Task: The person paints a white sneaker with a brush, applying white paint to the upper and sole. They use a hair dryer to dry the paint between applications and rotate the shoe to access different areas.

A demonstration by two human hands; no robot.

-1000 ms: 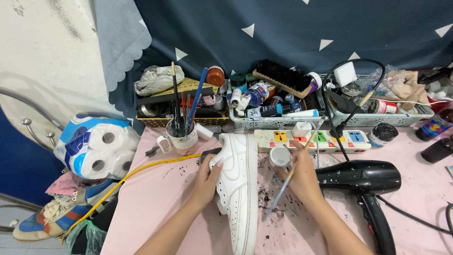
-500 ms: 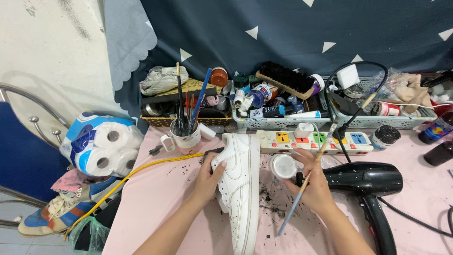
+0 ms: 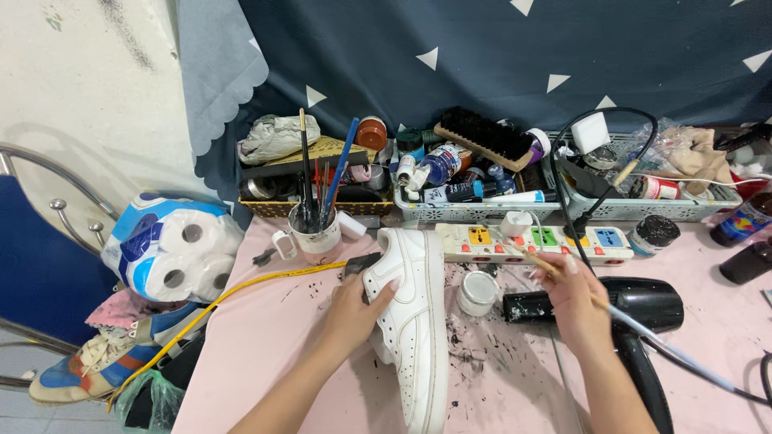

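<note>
A white sneaker (image 3: 414, 321) lies lengthwise on the pink table (image 3: 265, 337), toe toward the back. My left hand (image 3: 354, 301) grips its left side near the toe. My right hand (image 3: 567, 293) holds a thin paintbrush (image 3: 643, 329); the handle runs back to the lower right and the tip points toward the white power strip (image 3: 539, 241). A small open white jar (image 3: 477, 291) stands between the shoe and my right hand. A black hair dryer (image 3: 643, 309) lies just under and beyond my right hand.
A mug of brushes (image 3: 314, 233) stands behind the shoe. Baskets (image 3: 482, 210) of bottles, a shoe brush and tins line the back. A pack of toilet rolls (image 3: 173, 253) and a coloured sneaker (image 3: 88, 366) sit at left. A yellow cord (image 3: 241, 289) crosses the table. Dark specks litter the surface.
My right hand has lifted and swung the paintbrush from beside the shoe toward the power strip behind the jar. My left hand stays on the sneaker.
</note>
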